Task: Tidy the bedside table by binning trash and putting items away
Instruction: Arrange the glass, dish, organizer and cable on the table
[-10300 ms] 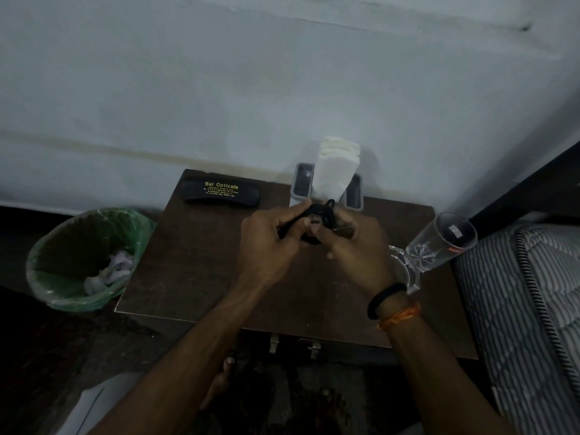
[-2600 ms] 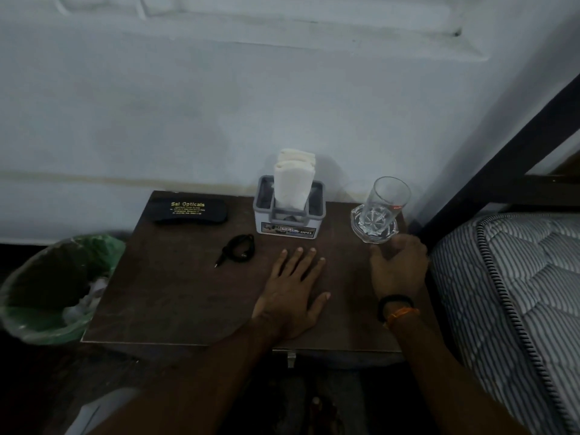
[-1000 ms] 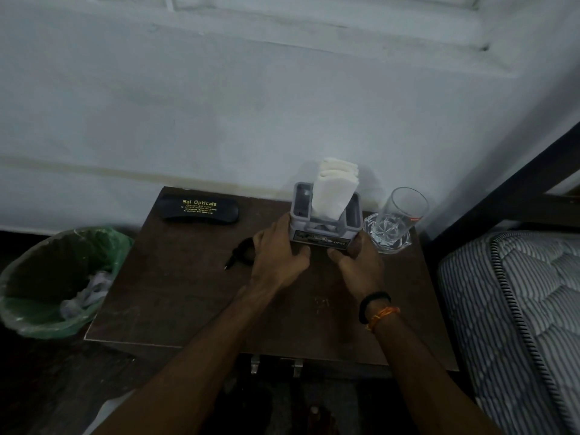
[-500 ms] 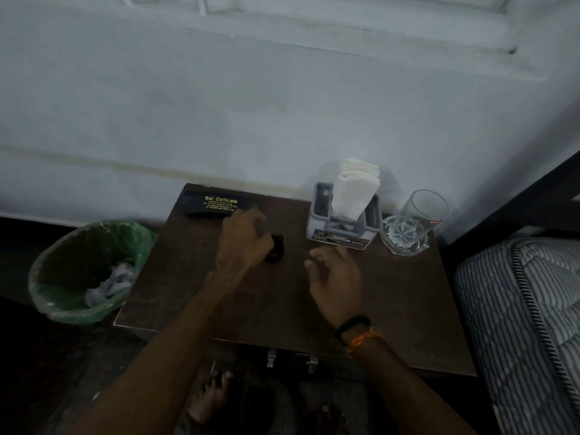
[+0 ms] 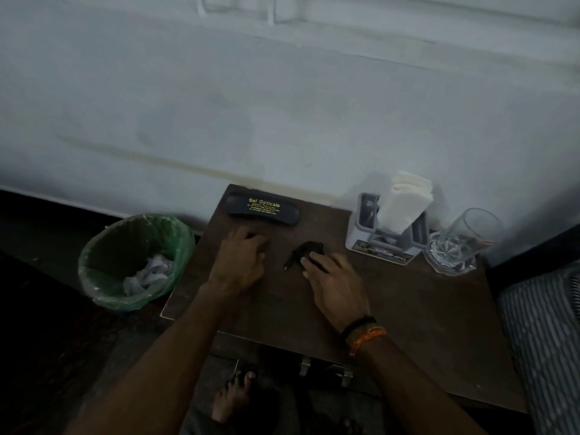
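Note:
On the dark wooden bedside table (image 5: 417, 312) a small coiled black cable (image 5: 306, 250) lies in the middle. My right hand (image 5: 337, 285) lies flat on the table, its fingertips touching the coil's near side. My left hand (image 5: 241, 262) rests on the table left of the cable, fingers loosely curled and holding nothing, just in front of a black glasses case (image 5: 262, 209) with yellow lettering. A grey holder with white tissues (image 5: 387, 226) stands at the back right, with a clear glass (image 5: 459, 244) beside it.
A green-lined bin (image 5: 135, 246) with crumpled paper inside stands on the floor left of the table. A striped mattress (image 5: 549, 328) borders the table's right side. The white wall runs close behind. My bare foot (image 5: 233, 398) shows under the front edge.
My left hand has come off the cable and moved left toward the glasses case. My right hand has moved forward onto the cable. The view has shifted to the left.

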A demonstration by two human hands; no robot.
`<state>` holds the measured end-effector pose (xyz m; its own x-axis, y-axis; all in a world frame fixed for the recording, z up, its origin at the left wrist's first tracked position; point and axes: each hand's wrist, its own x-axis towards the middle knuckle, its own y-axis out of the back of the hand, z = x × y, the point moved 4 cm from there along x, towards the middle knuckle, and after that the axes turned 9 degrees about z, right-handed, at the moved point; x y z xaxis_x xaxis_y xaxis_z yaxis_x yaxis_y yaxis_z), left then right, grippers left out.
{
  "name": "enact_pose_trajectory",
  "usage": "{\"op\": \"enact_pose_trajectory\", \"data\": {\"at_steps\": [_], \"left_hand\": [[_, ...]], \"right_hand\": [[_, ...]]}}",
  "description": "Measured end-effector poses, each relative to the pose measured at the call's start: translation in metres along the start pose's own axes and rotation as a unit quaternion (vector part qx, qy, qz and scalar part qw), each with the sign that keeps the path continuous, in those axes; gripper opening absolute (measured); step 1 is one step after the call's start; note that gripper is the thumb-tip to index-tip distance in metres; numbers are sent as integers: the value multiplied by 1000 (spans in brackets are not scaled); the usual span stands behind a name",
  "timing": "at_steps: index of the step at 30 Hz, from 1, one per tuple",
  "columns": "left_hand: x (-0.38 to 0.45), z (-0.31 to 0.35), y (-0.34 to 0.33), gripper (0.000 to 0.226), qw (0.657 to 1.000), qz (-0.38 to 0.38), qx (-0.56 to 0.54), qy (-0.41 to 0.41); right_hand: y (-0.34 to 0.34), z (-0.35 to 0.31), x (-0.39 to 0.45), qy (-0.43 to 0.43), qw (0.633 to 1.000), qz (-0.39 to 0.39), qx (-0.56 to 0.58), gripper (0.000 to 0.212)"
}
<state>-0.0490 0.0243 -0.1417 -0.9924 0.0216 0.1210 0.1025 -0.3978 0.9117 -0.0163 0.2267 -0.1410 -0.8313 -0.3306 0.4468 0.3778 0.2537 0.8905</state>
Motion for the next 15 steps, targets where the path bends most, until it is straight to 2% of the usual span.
{"op": "enact_pose_trajectory", "data": {"at_steps": [4,10,15], "left_hand": [[-12,-9,-15,44,998,58,24,-30],[-22,-13,-28,47,993,83,55,-62],[-24,-11,-28,49,992,88,57,-75]], "right_hand": [[-4,0,5,-14,999,-10,-32,35],[-10,2,23,-67,996,-21,-52,36],[-20,9,37,-134,988,-59,-54,37]]}}
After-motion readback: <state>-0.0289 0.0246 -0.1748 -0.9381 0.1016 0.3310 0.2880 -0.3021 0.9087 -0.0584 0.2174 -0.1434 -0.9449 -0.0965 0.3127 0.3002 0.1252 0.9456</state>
